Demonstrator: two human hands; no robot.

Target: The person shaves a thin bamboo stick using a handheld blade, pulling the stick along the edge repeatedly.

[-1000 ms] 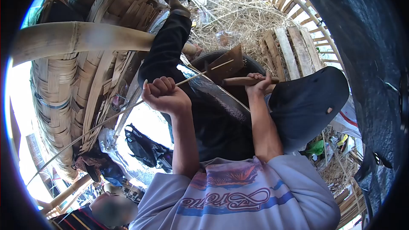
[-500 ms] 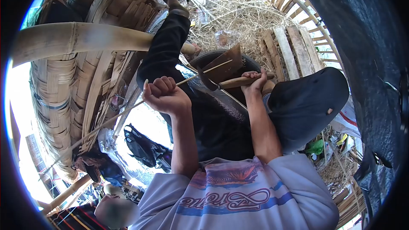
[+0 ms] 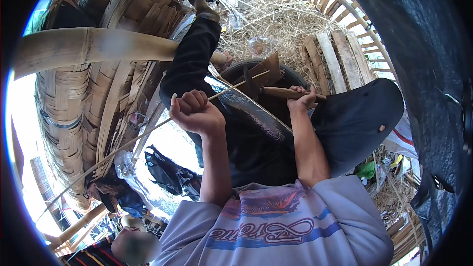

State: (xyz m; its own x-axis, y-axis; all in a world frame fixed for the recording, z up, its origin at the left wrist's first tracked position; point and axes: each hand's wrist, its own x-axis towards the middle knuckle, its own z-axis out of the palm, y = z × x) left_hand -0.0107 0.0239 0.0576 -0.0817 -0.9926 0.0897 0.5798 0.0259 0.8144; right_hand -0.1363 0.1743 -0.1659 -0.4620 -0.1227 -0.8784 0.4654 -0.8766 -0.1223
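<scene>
My left hand (image 3: 198, 112) is closed, palm up, around a long thin bamboo strip (image 3: 148, 132). The strip runs from the lower left up to its pale tip over a dark round tub (image 3: 298, 76). In my right hand (image 3: 302, 99) is the wooden handle of a knife (image 3: 282, 92), fingers wrapped round it. Its dark, curved blade points up and crosses the strip near the tip; whether they touch I cannot tell. A flat brown piece (image 3: 274, 63) stands tilted in the tub behind the blade. My dark-trousered legs lie on both sides.
A thick bamboo pole (image 3: 113, 44) and woven bamboo baskets (image 3: 64, 133) stand on the left. Straw (image 3: 281, 15) and wooden slats (image 3: 340, 61) lie ahead. Black sheeting (image 3: 423, 69) hangs at right. Another person (image 3: 135, 246) is at lower left.
My right hand has shifted slightly right with the knife, and the blade has moved towards the strip's tip, turning more upright. My left hand has shifted slightly right and closer to me.
</scene>
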